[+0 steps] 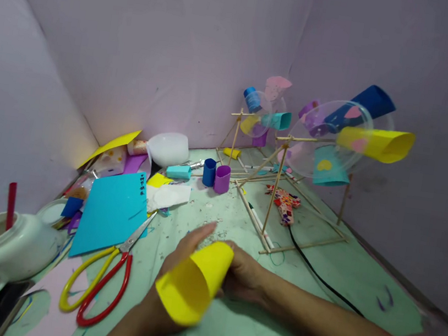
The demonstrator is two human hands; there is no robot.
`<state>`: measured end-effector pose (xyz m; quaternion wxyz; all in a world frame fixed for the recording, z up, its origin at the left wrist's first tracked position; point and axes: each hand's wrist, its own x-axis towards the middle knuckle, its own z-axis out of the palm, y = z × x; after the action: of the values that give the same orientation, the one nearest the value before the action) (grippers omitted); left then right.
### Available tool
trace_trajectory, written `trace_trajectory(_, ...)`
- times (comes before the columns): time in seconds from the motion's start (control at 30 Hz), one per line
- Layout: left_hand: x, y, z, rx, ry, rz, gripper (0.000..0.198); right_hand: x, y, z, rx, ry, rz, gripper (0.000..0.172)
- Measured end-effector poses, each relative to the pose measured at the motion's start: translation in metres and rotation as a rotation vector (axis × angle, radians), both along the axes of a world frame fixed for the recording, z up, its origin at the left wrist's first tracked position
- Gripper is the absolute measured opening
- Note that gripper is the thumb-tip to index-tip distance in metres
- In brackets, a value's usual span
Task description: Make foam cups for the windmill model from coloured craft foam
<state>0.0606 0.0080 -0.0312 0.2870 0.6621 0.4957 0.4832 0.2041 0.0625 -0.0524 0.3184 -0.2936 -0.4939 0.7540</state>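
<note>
A rolled yellow paper tube [216,264], its wide mouth turned towards me, is held between my hands just above the table. My left hand [177,256] wraps its left side, with one finger sticking up past the far end. My right hand [243,273] grips the tube's right side near the far end; its fingertips are partly hidden behind the paper. To the left lie scissors [125,254] with one yellow and one red handle, their tips touching a blue paper sheet [111,216].
At the right stand two stick frames carrying clear discs with coloured paper tubes, the nearer frame [270,197] largest. A patterned glue gun [285,203] with a black cord lies inside it. Short blue [209,172] and purple [222,179] tubes stand mid-table. A white teapot-like vessel [25,246] is front left.
</note>
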Motion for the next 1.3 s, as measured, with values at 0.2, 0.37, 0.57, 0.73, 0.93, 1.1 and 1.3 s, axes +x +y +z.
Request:
trace_trajectory(0.2, -0.029, 0.017, 0.034, -0.317, -0.366, 0.438, 0.038, 0.044, 0.039, 0.013, 0.641, -0.125, -0.574, 0.011)
trace_trajectory(0.37, -0.036, 0.022, 0.042, -0.379, -0.508, 0.530, 0.030, 0.058, 0.038, 0.023, 1.069, -0.166, -0.686, 0.015)
trace_trajectory(0.57, -0.028, 0.022, 0.032, -0.515, -0.492, 0.471, 0.034, 0.052, 0.027, 0.027, 1.890, -0.284, -0.555, 0.022)
trace_trajectory(0.73, -0.029, 0.024, 0.023, -0.580, -0.508, 0.434, 0.040, 0.051, 0.023, 0.029, 1.940, -0.278, -0.459, 0.025)
trace_trajectory(0.93, -0.032, 0.026, 0.018, -0.674, -0.560, 0.355, 0.043, 0.045, 0.018, 0.028, 1.979, -0.239, -0.380, 0.028)
trace_trajectory(1.1, -0.033, 0.026, 0.016, -0.698, -0.601, 0.340, 0.044, 0.036, 0.012, 0.026, 1.905, -0.193, -0.398, 0.025)
trace_trajectory(1.3, -0.032, 0.023, 0.024, -0.734, -0.636, 0.339, 0.042, 0.034, 0.010, 0.021, 1.784, -0.174, -0.462, 0.024)
